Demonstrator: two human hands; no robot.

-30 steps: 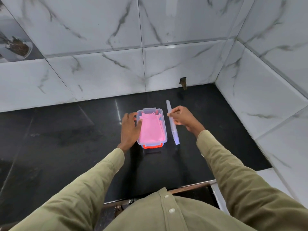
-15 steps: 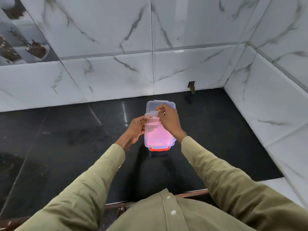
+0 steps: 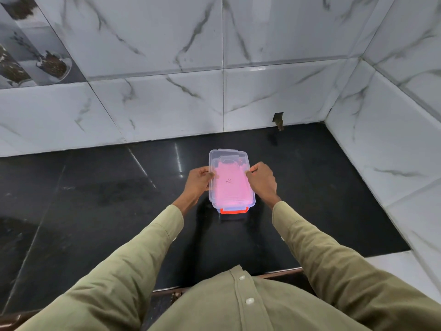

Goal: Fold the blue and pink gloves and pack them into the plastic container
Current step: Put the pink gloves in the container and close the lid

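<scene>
A clear plastic container [image 3: 235, 210] with an orange clasp at its near end stands on the black counter. A clear lid [image 3: 228, 158] lies flat over it, shifted a little toward the wall. Pink glove [image 3: 230, 185] shows through the lid; no blue glove can be made out. My left hand [image 3: 199, 181] grips the lid's left edge and my right hand [image 3: 262, 180] grips its right edge, both pinching it with the fingertips.
The black counter [image 3: 95, 199] ends at marble-tiled walls behind and on the right [image 3: 386, 149]. A small dark notch [image 3: 278, 120] sits at the foot of the back wall. The counter's front edge [image 3: 274, 274] runs just ahead of my body.
My right hand picked the lid up from beside the container and brought it over the top. Both hands now hold the lid by its sides above the pink glove.
</scene>
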